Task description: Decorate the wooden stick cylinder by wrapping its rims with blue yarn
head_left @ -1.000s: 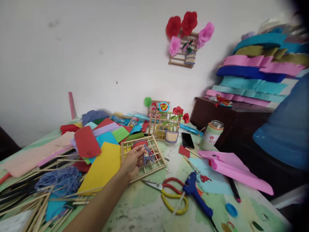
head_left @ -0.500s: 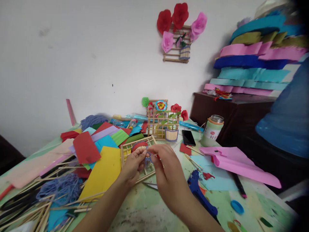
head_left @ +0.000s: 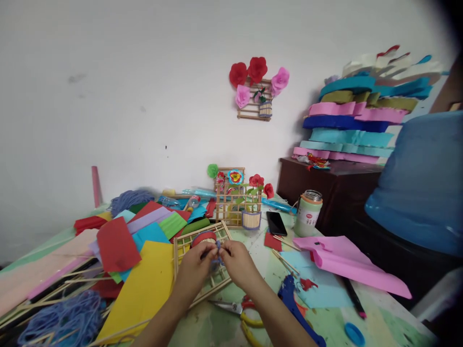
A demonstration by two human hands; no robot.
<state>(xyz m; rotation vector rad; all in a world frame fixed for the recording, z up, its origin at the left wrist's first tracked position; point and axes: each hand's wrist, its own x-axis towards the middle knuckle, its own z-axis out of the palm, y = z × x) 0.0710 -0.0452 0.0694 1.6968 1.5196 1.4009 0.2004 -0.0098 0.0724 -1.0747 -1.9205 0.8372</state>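
Note:
My left hand (head_left: pixel 195 266) and my right hand (head_left: pixel 237 265) meet at the middle of the table, fingertips pinched close together. Between them shows a bit of blue-purple yarn (head_left: pixel 218 246), gripped from both sides. Under the hands lies a lattice frame of thin wooden sticks (head_left: pixel 213 288), tilted on the tabletop. A small stick basket with a red band (head_left: pixel 204 236) rests on the frame just beyond my left fingers. Scissors with red and yellow handles (head_left: pixel 249 320) lie below my right wrist, partly covered by the forearm.
Coloured paper (head_left: pixel 144 284) and a yarn heap (head_left: pixel 67 315) with loose sticks cover the left. A flowered lattice (head_left: pixel 238 205) stands behind. On the right are a phone (head_left: pixel 276 223), a jar (head_left: pixel 308 212), pink paper (head_left: pixel 347 260) and a blue glue gun (head_left: pixel 294 308).
The view has tilted upward and shifted slightly right. My right hand has lowered and turned in, its fingertips now beside the left ones at the yarn. More of the scissors shows.

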